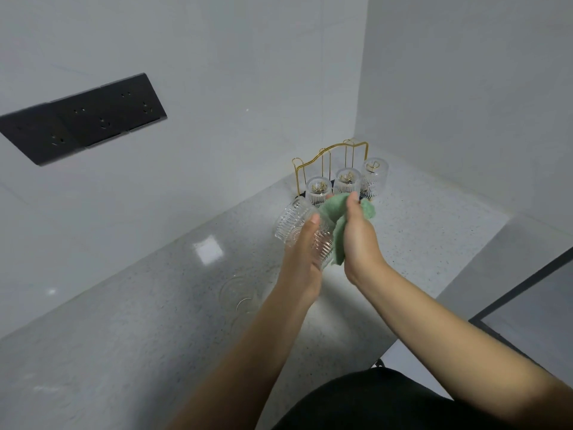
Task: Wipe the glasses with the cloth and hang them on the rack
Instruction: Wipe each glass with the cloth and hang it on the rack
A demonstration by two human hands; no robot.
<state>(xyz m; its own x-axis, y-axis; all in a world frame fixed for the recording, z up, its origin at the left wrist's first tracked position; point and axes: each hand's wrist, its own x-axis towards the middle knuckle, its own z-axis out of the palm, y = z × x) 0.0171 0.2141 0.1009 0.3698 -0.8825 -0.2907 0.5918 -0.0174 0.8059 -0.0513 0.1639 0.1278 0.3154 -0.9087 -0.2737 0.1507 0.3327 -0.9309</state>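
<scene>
So far three glasses [347, 180] sit upside down on the prongs of the gold rack [328, 156], at about one o'clock from my hands on the tabletop [139, 305]. One ribbed glass [294, 223] is in work: my left hand [305, 249] grips it around the wall, fingers curled to its far side, thumb on top. It lies tilted, long axis running from ten o'clock towards four, thick base at ten o'clock and mouth towards the green cloth [338, 225]. My right hand [356, 231] pinches that cloth, bunched against the glass's mouth end. I judge the wiping under way; hanging this glass remains. Another clear glass may lie at seven o'clock, too faint to tell.
</scene>
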